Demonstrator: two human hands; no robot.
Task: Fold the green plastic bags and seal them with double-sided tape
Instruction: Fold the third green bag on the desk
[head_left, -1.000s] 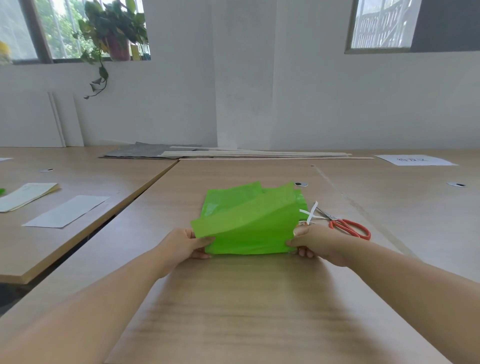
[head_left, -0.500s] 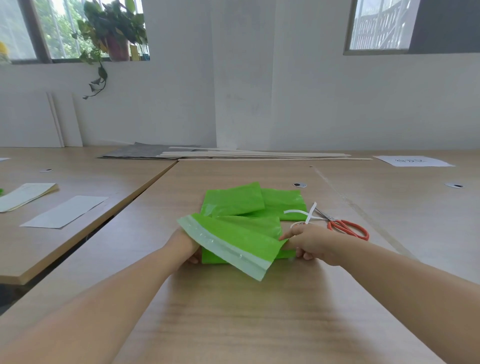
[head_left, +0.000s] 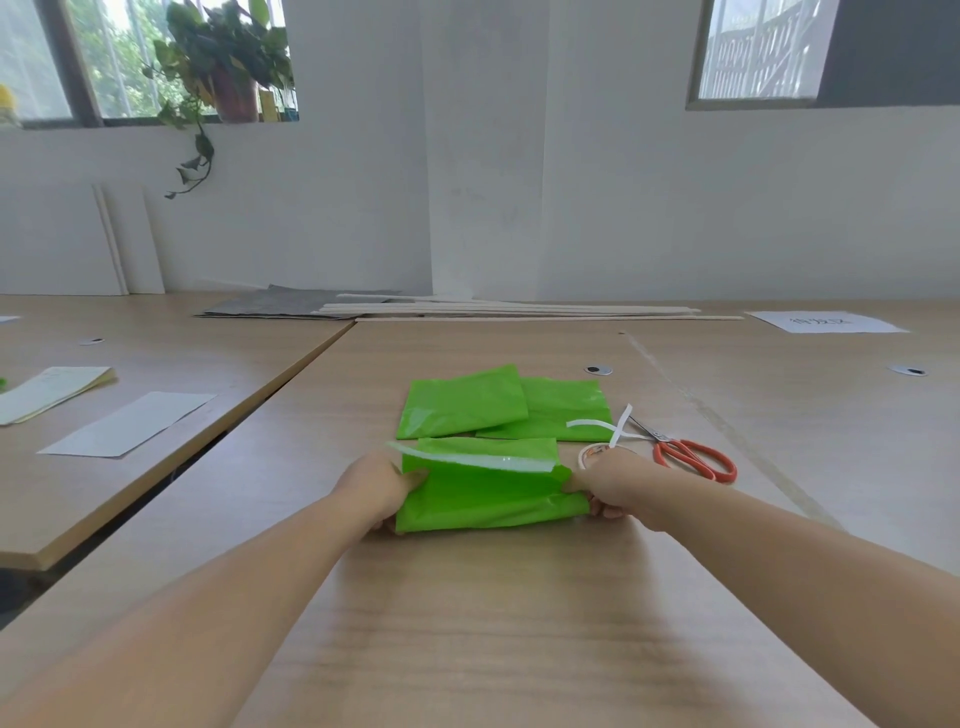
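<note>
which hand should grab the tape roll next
Probably the right. The tape roll sits just beyond the right hand, beside the scissors, while the left hand grips the opposite edge of the folded green bag and could hold it down.

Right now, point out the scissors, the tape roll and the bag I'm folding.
scissors (head_left: 666, 448): head view, on the orange handle near the pivot.
tape roll (head_left: 587, 454): head view, on the visible left rim.
bag being folded (head_left: 488, 499): head view, on the green front panel.
</note>
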